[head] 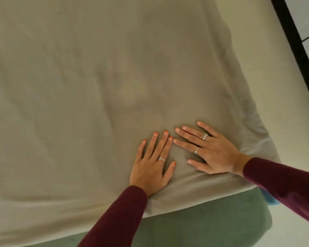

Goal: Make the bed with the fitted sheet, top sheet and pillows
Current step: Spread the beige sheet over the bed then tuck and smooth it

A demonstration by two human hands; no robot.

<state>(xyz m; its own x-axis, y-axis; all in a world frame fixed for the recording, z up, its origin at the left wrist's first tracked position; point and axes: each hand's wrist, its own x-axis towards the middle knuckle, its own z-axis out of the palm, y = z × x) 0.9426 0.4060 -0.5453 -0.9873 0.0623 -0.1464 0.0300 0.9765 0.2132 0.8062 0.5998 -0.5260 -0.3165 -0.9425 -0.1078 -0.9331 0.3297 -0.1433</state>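
A beige sheet [96,77] covers the top of the bed and shows soft creases across its middle. Both my hands lie flat on it near the bed's near edge. My left hand [153,161] presses down with straight, slightly spread fingers pointing away from me. My right hand [207,150] rests palm down beside it, fingers straight and pointing left, their tips almost meeting the left hand's fingertips. Neither hand holds any fabric. The sheet's corner [262,139] wraps down over the bed's right end. No pillows are in view.
The green upholstered bed base [203,227] shows below the sheet's near edge. A light floor [275,77] runs along the right side, with a dark strip [296,41] at the far right. A small blue object [272,200] peeks out by my right sleeve.
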